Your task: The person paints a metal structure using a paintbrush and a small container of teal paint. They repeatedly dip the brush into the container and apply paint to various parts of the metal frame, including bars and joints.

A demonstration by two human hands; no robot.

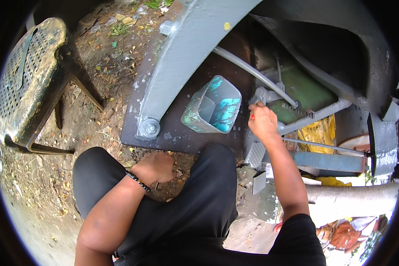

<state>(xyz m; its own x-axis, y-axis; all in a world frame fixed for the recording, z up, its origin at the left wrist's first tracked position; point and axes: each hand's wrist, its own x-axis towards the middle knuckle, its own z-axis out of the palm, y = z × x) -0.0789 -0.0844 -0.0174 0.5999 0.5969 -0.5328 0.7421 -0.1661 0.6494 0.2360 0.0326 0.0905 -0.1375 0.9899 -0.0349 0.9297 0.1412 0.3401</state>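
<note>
The right hand [262, 122] is closed around a red-handled brush [252, 114], just right of the paint-smeared container [212, 111], against grey metal rods [270, 95]. The left hand [157, 167] rests empty, fingers curled, on the dirt ground [97, 111] below the container.

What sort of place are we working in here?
Likely an outdoor yard or roadside repair spot: bare dirt ground strewn with dry leaves, grey-painted machinery frame, paint-smeared container, and a worn metal stool.
</note>
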